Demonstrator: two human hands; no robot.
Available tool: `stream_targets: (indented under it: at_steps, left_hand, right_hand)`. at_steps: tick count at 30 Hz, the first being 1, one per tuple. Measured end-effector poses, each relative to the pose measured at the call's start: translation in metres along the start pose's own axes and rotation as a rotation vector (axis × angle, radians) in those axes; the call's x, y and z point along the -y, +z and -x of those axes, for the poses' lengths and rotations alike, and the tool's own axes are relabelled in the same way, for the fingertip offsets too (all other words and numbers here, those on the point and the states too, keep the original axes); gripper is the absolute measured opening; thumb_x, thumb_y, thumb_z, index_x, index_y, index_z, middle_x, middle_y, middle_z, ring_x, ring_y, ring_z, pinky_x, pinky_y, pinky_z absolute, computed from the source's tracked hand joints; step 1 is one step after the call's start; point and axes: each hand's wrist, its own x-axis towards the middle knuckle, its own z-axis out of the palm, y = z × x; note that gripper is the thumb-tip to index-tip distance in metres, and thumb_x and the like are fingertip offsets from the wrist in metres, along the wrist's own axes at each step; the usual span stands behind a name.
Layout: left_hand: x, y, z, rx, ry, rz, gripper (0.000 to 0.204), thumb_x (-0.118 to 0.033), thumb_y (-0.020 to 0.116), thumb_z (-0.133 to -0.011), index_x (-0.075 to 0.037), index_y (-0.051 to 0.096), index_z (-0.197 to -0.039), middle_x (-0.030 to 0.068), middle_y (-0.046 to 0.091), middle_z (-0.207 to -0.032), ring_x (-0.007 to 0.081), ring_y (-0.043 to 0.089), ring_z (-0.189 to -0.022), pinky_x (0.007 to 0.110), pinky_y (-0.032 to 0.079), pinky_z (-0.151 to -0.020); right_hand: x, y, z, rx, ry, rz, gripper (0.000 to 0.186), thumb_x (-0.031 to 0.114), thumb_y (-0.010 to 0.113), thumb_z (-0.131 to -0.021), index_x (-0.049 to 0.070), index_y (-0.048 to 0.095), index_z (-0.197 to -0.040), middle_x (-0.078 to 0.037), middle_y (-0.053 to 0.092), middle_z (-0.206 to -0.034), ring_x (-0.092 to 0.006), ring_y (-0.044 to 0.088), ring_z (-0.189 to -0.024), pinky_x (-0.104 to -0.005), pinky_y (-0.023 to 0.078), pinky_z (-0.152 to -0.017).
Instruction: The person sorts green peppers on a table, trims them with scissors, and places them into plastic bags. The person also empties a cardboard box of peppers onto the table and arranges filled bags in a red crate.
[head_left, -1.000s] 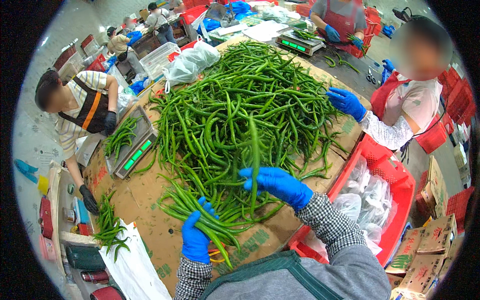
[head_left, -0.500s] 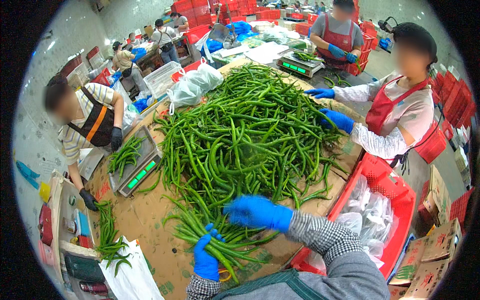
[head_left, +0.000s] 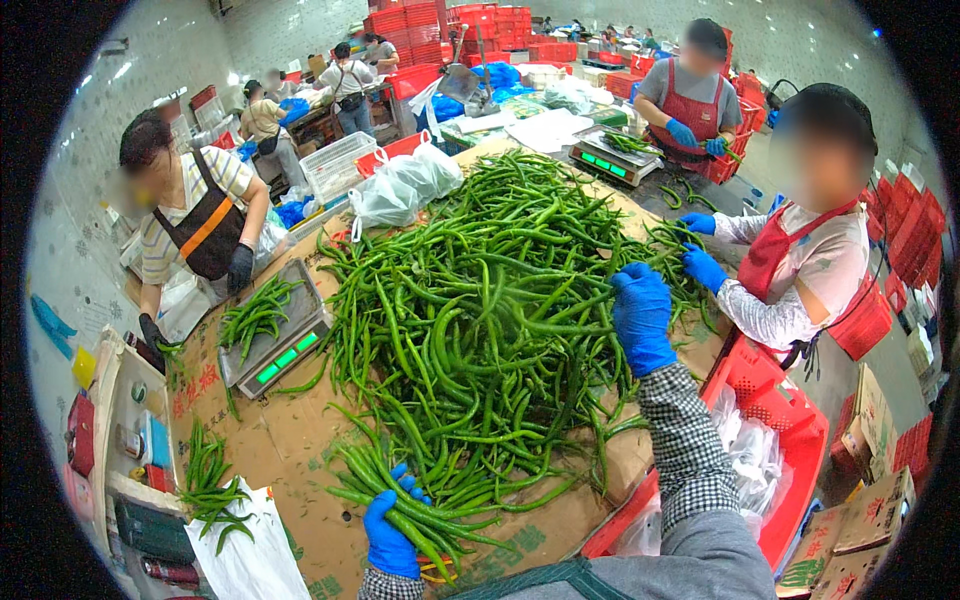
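In my blue-gloved left hand, near the lower edge, is a bunch of long green chilies, with fingers wrapped around them. My blue-gloved right hand is raised over the right part of a large heap of green chilies, its fingers curled; whatever they grip is hard to make out. The heap lies on cardboard. To its left, a metal scale bears more chilies. A smaller pile of chilies rests on a white sheet at lower left.
A co-worker in a red apron has both gloved hands at the heap's right side; another works on the left. A third stands by a second scale. A red crate of bagged items is right, white bags behind.
My right hand moved up and rightward from near the held bunch to the heap's right side, its fingers now curled. The right co-worker's hands shifted along the heap, and the view tilted upward.
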Motion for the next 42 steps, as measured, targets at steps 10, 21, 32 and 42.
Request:
stream_targets:
  at_steps: [10,21,32,42]
  left_hand:
    - [0.020,0.051,-0.045,0.181,-0.164,-0.213,0.053,-0.013,0.053,-0.079,0.001,0.042,-0.128,0.0159,0.059,-0.110,0.0257,0.058,-0.094,0.040,0.049,-0.084]
    - [0.036,0.016,-0.045,-0.025,-0.315,-0.096,0.056,-0.016,0.064,-0.075,-0.003,0.045,-0.127,0.0101,0.057,-0.106,0.0264,0.056,-0.093,0.041,0.048,-0.085]
    - [-0.023,0.026,-0.010,-0.083,-0.076,0.140,0.030,-0.020,0.059,-0.082,-0.002,0.055,-0.106,0.0051,0.058,-0.089,0.0178,0.056,-0.081,0.033,0.048,-0.077]
    - [-0.036,-0.002,0.007,-0.227,0.008,0.106,0.032,-0.022,0.054,-0.083,-0.002,0.055,-0.108,0.0081,0.060,-0.091,0.0181,0.057,-0.080,0.031,0.048,-0.076]
  right_hand:
    - [0.118,-0.057,-0.014,0.534,-0.699,-0.736,0.028,0.007,0.064,-0.064,0.008,0.064,-0.092,-0.010,0.062,-0.094,-0.0313,0.060,-0.083,-0.0403,0.049,-0.069]
    - [0.217,0.017,0.025,0.921,-0.669,-1.407,0.060,0.003,0.058,-0.073,0.012,0.041,-0.130,-0.016,0.049,-0.115,-0.0349,0.055,-0.097,-0.0412,0.048,-0.078]
    - [0.063,0.151,-0.108,1.082,-0.284,-0.218,0.049,0.050,0.057,-0.080,0.012,0.061,-0.112,-0.020,0.055,-0.113,-0.0364,0.056,-0.100,-0.0447,0.047,-0.082]
    - [-0.013,0.041,-0.008,1.025,-0.486,-0.174,0.039,0.036,0.064,-0.077,0.019,0.062,-0.112,-0.011,0.065,-0.087,-0.0320,0.061,-0.084,-0.0431,0.046,-0.079]
